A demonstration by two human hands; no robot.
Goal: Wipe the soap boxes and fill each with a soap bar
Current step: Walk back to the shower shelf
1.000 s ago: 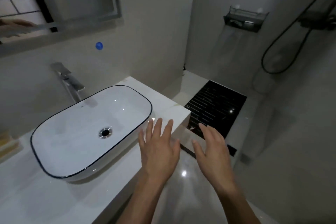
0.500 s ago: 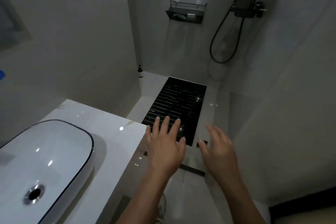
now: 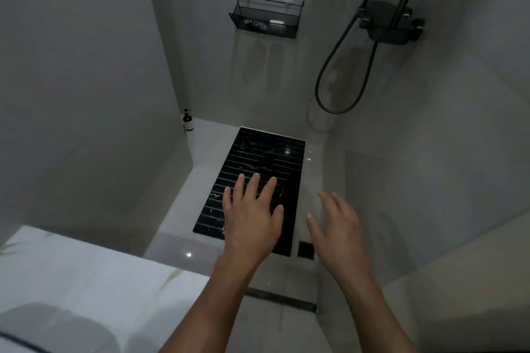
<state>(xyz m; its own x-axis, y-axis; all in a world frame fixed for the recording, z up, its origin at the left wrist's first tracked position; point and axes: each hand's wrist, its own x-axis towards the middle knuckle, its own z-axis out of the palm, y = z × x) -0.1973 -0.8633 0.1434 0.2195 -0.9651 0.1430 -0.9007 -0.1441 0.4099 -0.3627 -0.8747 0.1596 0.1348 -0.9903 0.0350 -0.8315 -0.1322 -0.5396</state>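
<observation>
I'm holding my left hand (image 3: 252, 218) out in front of me, fingers straight and spread, carrying nothing; my right hand (image 3: 337, 226) is beside it, fingers relaxed, also carrying nothing. Both are hovering over the shower floor, above the black slatted drain mat (image 3: 258, 169). The only candidate soap box I'm seeing is a pale, flat item (image 3: 276, 22) sitting in the black wire caddy (image 3: 266, 18) on the far shower wall, well apart from my hands; too small and dim to tell if it's a box or a bar. Something dark and crumpled (image 3: 255, 24) is lying next to it in the caddy, maybe a cloth, can't tell. I'm judging the task as barely started: no cloth in hand, no box wiped, no soap loaded. A pump bottle (image 3: 187, 121) is standing in the floor corner; the sink surface (image 3: 94, 275) is at lower left.
</observation>
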